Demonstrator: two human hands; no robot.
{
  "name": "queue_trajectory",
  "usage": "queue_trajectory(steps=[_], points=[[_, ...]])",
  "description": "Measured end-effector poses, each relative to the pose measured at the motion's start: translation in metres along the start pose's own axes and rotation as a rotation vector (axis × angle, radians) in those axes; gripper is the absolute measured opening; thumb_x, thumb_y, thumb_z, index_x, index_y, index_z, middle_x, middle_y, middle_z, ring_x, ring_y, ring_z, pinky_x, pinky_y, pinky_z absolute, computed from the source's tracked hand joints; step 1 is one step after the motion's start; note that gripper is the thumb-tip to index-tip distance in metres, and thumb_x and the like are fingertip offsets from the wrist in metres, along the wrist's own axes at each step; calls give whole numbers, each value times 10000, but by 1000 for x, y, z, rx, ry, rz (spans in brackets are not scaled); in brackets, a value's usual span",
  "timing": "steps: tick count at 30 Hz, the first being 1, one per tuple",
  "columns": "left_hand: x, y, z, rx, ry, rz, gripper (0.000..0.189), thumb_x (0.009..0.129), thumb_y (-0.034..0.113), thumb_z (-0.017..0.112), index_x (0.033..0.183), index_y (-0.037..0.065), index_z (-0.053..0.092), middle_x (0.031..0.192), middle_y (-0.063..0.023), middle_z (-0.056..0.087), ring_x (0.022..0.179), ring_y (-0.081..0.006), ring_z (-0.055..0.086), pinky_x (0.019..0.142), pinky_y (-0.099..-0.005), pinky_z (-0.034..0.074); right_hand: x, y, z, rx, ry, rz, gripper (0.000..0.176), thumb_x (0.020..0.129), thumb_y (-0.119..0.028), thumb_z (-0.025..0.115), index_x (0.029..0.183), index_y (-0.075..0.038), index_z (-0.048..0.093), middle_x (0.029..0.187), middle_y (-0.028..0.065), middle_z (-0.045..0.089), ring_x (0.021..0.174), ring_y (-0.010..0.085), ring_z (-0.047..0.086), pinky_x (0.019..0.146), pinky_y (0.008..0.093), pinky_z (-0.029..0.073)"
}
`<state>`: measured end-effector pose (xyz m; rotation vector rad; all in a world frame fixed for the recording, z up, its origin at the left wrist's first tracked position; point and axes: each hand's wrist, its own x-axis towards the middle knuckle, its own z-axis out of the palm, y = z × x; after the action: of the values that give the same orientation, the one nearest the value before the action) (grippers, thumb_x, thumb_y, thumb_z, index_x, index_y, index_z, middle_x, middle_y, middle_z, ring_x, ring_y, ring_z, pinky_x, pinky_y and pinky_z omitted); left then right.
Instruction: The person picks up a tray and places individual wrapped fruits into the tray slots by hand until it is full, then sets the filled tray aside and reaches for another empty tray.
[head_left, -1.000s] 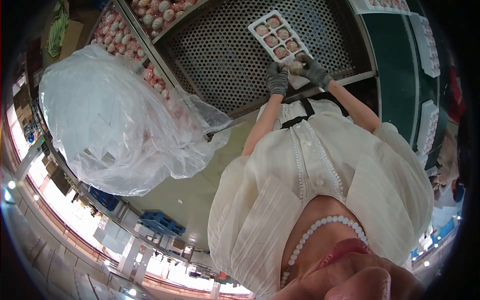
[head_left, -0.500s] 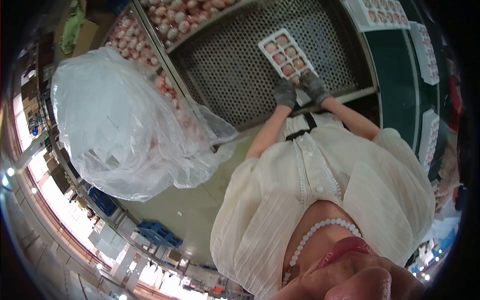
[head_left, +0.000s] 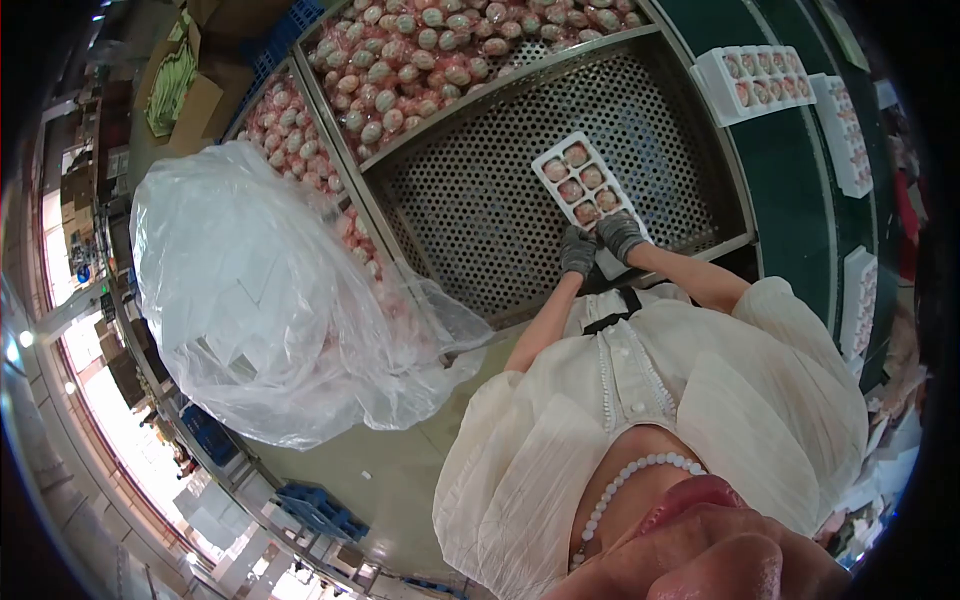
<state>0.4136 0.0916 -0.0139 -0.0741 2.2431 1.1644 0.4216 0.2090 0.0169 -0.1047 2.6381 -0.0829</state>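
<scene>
Both gloved hands are at the near end of the tray (head_left: 581,184), which lies on the perforated table (head_left: 470,200). Right hand (head_left: 620,232) covers its near corner, left hand (head_left: 578,250) sits just beside. Neither grip is clear enough to call: cannot tell. Looks like the last pockets are getting fruit (head_left: 576,155). The next move calls for seating a piece squarely. No readable labels.

The perforated metal tabletop (head_left: 480,200) carries 1 white tray (head_left: 600,187) of pink fruit (head_left: 571,189), near its front edge.
</scene>
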Motion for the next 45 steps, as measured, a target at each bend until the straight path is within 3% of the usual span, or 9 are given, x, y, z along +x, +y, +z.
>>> queue_trajectory(steps=[9,22,25,28,29,32,40,44,45], points=[[18,-47,40,15,112,10,425,667,211,561,997,-26,437,986,-197,474,928,-286,456,790,-310,357,6,9,-5,91,-113,-73,295,622,-222,537,818,-2,539,631,126,576,576,238,571,525,389,418],[6,-15,11,16,43,99,335,609,126,589,882,-14,456,695,-116,482,636,-226,469,628,-325,398,37,45,-37,234,-224,-407,215,589,-293,545,676,-99,575,654,95,575,599,224,558,528,318,427],[6,-8,8,34,54,152,260,602,93,566,810,3,440,606,-82,411,552,-207,403,561,-315,381,104,97,-46,1026,24,153,291,693,-364,511,790,-98,574,695,113,573,586,212,547,523,283,431],[9,-9,2,137,-22,55,293,623,125,554,875,12,458,701,-116,475,654,-238,461,631,-319,392,159,135,-173,940,479,269,233,755,-158,504,931,-5,509,900,120,546,794,157,525,698,267,416],[11,-23,8,223,-62,59,354,628,170,561,930,16,459,798,-136,492,748,-257,471,691,-329,384,219,169,-135,1531,824,116,337,754,-252,502,977,-1,477,957,127,522,840,175,512,718,280,416],[13,-29,8,337,-158,-16,506,639,281,569,1052,21,438,1029,-175,467,968,-297,430,833,-356,335,290,212,-166,402,538,525,426,717,-432,475,839,-30,548,744,147,548,645,224,523,592,333,414],[14,-25,9,336,-193,-76,531,656,373,556,1005,-13,456,993,-197,478,928,-313,451,815,-363,348,481,278,-63,249,289,741,405,740,-423,431,709,-31,529,651,88,510,551,164,470,504,331,380],[13,-3,-3,295,-171,-99,560,653,408,557,989,-28,458,946,-199,499,881,-314,477,786,-363,367,413,224,-118,782,348,629,335,834,-281,273,1010,-71,466,884,39,522,777,149,505,622,286,401],[12,-3,-3,342,-83,-31,482,644,346,587,962,1,478,894,-172,518,828,-294,497,740,-352,388,385,224,-129,1153,409,684,196,789,-224,445,784,-49,532,633,48,510,527,139,476,483,294,396]])
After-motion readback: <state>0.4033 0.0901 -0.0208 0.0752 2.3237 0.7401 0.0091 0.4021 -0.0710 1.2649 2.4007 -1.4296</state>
